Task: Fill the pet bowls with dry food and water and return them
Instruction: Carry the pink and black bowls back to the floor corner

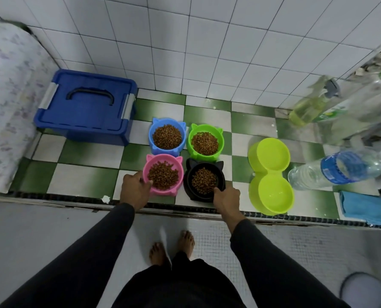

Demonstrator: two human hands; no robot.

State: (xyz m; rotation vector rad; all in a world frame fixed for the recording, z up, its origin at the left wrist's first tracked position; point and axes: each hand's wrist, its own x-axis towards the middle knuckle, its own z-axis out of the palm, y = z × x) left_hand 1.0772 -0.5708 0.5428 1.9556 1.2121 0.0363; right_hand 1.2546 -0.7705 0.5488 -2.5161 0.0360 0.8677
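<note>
Four cat-eared bowls hold brown kibble: the pink bowl gripped at its rim by the left hand, the black bowl by the right hand, the blue bowl and green bowl just beyond. A lime double bowl lies right of the right hand.

Light dim, flat, cool bluish cast; source not visible. Soft shadows only, under the four kibble-filled cat-eared plastic bowls around the green round bowl. Strong wide-angle bending of tile lines away from that bowl. Clear plastic bottles to its right are smeared and blurred; centre reasonably sharp.
</note>
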